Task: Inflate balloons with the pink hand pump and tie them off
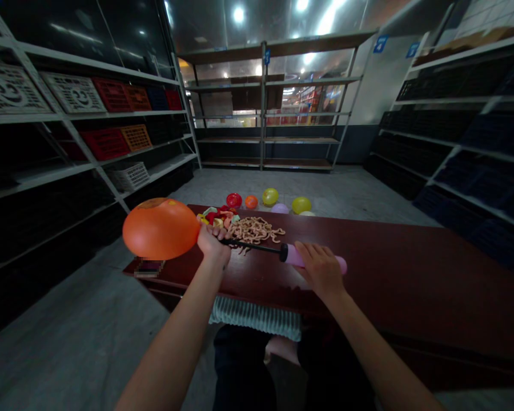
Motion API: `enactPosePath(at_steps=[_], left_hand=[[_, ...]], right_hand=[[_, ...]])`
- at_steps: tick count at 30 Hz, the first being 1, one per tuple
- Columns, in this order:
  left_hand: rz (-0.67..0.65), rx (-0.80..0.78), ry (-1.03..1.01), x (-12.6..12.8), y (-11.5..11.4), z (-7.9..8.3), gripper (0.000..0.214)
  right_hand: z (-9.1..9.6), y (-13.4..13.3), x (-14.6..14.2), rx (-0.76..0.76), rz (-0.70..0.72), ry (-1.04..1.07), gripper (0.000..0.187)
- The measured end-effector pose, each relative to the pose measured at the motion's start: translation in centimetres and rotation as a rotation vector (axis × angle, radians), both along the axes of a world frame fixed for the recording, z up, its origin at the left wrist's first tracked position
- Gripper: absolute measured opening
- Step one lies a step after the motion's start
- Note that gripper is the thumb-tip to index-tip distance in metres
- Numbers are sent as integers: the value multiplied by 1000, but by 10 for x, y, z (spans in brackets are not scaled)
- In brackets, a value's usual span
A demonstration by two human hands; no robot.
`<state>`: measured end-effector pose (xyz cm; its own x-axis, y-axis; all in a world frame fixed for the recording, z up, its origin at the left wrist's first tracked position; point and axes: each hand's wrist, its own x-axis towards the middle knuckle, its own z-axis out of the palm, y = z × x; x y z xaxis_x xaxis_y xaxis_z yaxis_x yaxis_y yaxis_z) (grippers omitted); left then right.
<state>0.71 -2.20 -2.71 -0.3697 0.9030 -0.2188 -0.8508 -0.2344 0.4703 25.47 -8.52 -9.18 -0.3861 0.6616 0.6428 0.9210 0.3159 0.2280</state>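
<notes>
An inflated orange balloon point(160, 229) sticks out to the left over the table's left end. My left hand point(213, 244) is closed around its neck, where the black end of a hand pump meets it; the join is hidden by my fingers. The pump's black rod point(257, 247) runs rightward into a pink barrel point(293, 255). Around that barrel my right hand point(323, 271) is wrapped. Just behind the rod lies a heap of beige, uninflated long balloons point(257, 229). Beside it is a pile of limp balloons in red, yellow and pale green point(218, 217).
The dark red table point(389, 257) stretches to the right. Beyond it, several inflated balloons point(270, 197) lie on the grey floor. Shelves with crates point(107, 142) stand left; more racks are behind and right. A pale ribbed cloth point(257, 315) lies across my lap.
</notes>
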Motion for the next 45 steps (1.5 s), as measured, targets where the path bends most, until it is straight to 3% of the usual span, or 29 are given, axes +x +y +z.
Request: enactPosePath(at_steps=[8, 12, 15, 23, 28, 34, 39, 45], left_hand=[[-66, 109, 9, 69, -23, 17, 47], [-74, 167, 28, 100, -31, 23, 52], [-115, 180, 20, 108, -28, 18, 52], [-178, -35, 10, 80, -16, -19, 38], [-216, -79, 43, 44, -7, -21, 39], [-292, -58, 12, 12, 4, -20, 40], [-267, -55, -42, 17, 13, -24, 40], [-207, -62, -40, 55, 8, -33, 38]], right_hand=[[24, -13, -26, 73, -11, 87, 36], [26, -16, -31, 112, -67, 146, 35], [22, -17, -21, 83, -75, 121, 34], [7, -24, -13, -266, -117, 12, 28], [8, -33, 1, -476, -143, 25, 27], [16, -43, 29, -736, -171, 125, 42], [22, -38, 30, -781, -141, 190, 43], [27, -19, 15, -685, -174, 32, 40]])
